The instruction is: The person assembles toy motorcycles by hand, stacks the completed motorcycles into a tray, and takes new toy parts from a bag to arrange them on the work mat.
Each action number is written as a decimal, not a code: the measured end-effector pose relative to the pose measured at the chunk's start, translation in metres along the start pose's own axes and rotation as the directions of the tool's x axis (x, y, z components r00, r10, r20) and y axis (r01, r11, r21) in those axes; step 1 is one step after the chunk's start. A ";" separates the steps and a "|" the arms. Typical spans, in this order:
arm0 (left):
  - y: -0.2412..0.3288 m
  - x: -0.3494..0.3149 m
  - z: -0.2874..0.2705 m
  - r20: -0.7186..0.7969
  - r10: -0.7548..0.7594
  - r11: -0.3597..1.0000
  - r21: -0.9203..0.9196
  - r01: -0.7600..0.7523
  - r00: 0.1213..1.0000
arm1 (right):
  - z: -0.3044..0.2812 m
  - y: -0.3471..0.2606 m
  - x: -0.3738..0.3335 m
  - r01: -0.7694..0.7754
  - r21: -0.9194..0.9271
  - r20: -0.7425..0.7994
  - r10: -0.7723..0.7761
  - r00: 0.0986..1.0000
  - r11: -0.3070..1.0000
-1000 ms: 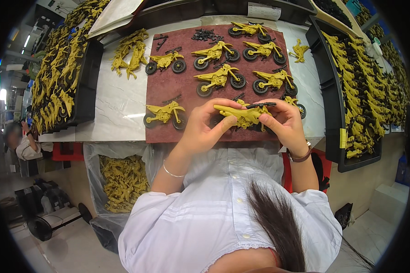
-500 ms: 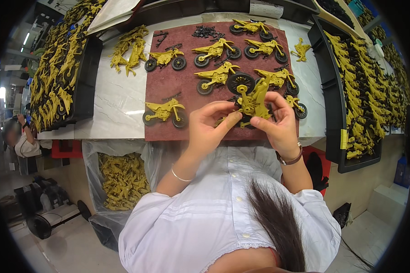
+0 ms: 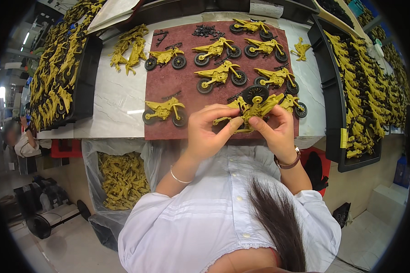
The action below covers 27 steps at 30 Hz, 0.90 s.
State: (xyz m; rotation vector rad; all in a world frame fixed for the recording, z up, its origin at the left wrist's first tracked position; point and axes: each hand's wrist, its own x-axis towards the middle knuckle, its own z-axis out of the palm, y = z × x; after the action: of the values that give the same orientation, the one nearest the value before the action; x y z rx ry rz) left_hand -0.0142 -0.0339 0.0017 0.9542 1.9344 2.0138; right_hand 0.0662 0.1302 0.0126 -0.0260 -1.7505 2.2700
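Note:
Between both my hands, over the near right of a dark red mat (image 3: 168, 86), is a yellow toy motorcycle (image 3: 259, 108) with a black wheel on its far side. My left hand (image 3: 210, 129) pinches its left part with thumb and fingers. On the other side my right hand (image 3: 276, 129) grips the yellow body, thumb near the middle. My fingers hide the toy's lower parts. Several similar toy motorcycles with black wheels lie on the mat, one (image 3: 165, 112) left of my left hand and another (image 3: 278, 78) just beyond the held one.
Small black parts (image 3: 207, 31) lie at the mat's far edge. Yellow body pieces (image 3: 131, 48) rest left of it, another (image 3: 300, 49) right. Black crates (image 3: 87, 73) (image 3: 335, 86) of yellow toys flank the table. Below is a plastic-lined bin (image 3: 123, 182). Someone (image 3: 25, 141) is at far left.
The held motorcycle has tilted and turned in my hands. Its wheel has shifted right and nearer to me, and my right hand has come slightly lower.

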 end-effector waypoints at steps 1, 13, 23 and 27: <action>0.000 0.000 -0.001 -0.001 0.000 1.000 0.000 0.000 1.000 | 0.001 -0.001 -0.001 0.000 0.000 0.000 0.000 1.000 1.000; 0.007 0.005 0.000 0.032 0.068 0.997 -0.036 -0.067 0.997 | 0.009 0.001 -0.007 0.075 -0.060 -0.084 -0.079 0.993 0.995; 0.011 0.013 -0.008 0.079 0.053 0.987 -0.158 -0.040 0.996 | -0.002 0.004 0.000 0.102 -0.146 0.044 -0.096 0.994 0.984; 0.031 0.020 -0.001 0.091 0.109 0.992 -0.080 -0.102 0.990 | 0.000 -0.002 0.005 0.250 -0.395 0.163 -0.201 0.966 0.884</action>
State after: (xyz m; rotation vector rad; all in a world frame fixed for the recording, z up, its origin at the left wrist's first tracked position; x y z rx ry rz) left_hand -0.0214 -0.0278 0.0378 1.1342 1.7808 2.0412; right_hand 0.0620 0.1317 0.0153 0.2228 -2.1414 1.7372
